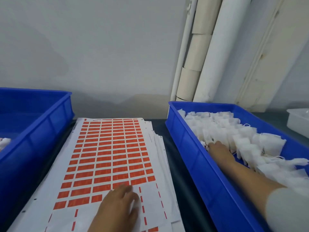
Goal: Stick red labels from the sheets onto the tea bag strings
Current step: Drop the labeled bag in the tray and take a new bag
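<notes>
**Red labels and tea bags on a sorting table**

Red labels [107, 158] fill the top sheet of a stack of white sheets [160, 164] lying in the middle of a dark table [184, 190], in rows running from near to far. At the near end of the sheet several rows are peeled away, leaving bare white backing with thin red strips.

The left hand [119, 205] rests on that near part of the sheet, fingers fairly straight and spread, fingertips touching the edge of the remaining labels. It grips nothing that can be seen.

To the right stands a blue tray [187, 148] packed with white tea bags [234, 136] standing in close rows, their strings loose among them. The right hand [217, 148] reaches into this tray along its left wall, palm down, fingers buried among the bags (whether they have hold of a bag or string cannot be told). A pale sleeve [287, 210] covers the upper forearm.

At the left edge sits a second blue tray [50, 118], with a few white bags just showing in it. A clear plastic box [297, 121] stands at the far right, and pale rolls [200, 56] lean against the grey wall behind.
</notes>
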Demonstrator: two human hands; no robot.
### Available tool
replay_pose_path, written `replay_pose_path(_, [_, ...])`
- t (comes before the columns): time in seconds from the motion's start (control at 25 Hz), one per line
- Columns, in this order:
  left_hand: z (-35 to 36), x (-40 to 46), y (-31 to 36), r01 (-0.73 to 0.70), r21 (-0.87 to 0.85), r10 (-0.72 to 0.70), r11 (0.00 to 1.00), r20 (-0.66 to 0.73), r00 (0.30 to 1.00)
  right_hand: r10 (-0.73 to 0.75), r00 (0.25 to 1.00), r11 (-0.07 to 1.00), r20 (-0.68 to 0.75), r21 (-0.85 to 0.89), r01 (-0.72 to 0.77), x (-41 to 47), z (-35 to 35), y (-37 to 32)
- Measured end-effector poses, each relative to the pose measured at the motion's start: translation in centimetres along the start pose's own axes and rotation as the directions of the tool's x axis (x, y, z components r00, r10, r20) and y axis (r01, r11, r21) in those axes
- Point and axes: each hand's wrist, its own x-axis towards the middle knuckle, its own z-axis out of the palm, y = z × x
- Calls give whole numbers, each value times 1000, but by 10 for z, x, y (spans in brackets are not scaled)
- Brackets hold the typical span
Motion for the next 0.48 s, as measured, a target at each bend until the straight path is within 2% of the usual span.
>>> replay_pose_path(0.08, [2, 2, -4, -14, 29, 13, 999, 39, 999, 16, 998, 1000, -60, -24, -18, 5, 2, 4])
replay_pose_path(0.28, [2, 1, -4, -20, 14, 20, 1000, 8, 1000, 43, 999, 999, -7, -8, -43, -5, -9, 14])
replay_pose_path(0.32, [2, 0, -3, -15, 0, 15, 1000, 2, 1000, 73, 997, 995, -16, 61, -72, -12, -12, 17])
replay_pose_path(0.4, [0, -3, -1, -11, -24, 11, 1000, -10, 1000, 160, 987, 931, -24, 336, -143, -31, -29, 18])
replay_pose_path(0.48, [-4, -5, -1, -2, -62, 0, 998, -24, 1000, 209, 978, 736, -25, 662, -140, -51, -57, 9])
